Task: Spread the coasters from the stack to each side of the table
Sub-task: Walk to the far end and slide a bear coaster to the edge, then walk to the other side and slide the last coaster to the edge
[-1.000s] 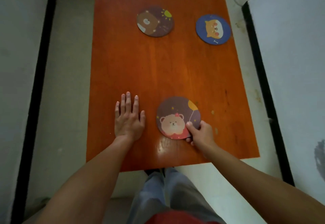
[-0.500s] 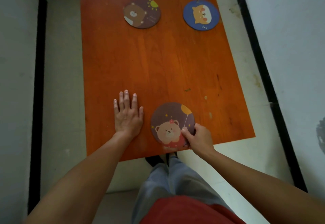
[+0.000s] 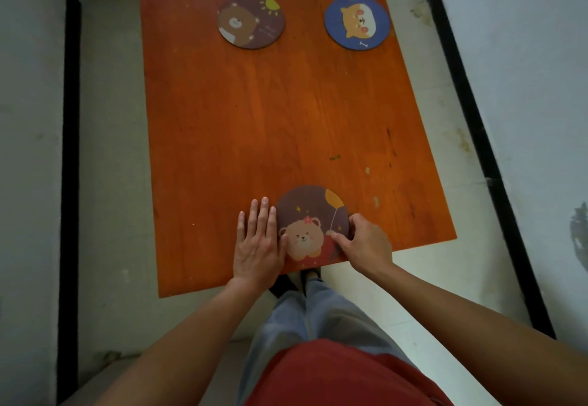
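Right hand (image 3: 366, 243): thumb and fingers clamped on the right rim of the balloon-bear coaster (image 3: 310, 224), at the worktop's (image 3: 254, 112) near edge. Left hand (image 3: 257, 240): flat, fingers together, holding nothing, touching that coaster's left rim.

Handling, as judged: steady with the left palm, lift only the top disc by its rim, carry it flat to a bare side; whether more lie beneath cannot be told.

Count: coasters in view, three. One at the near edge; sun-bear coaster (image 3: 251, 21) and blue dog coaster (image 3: 357, 22) toward the far edge, well apart from the first.
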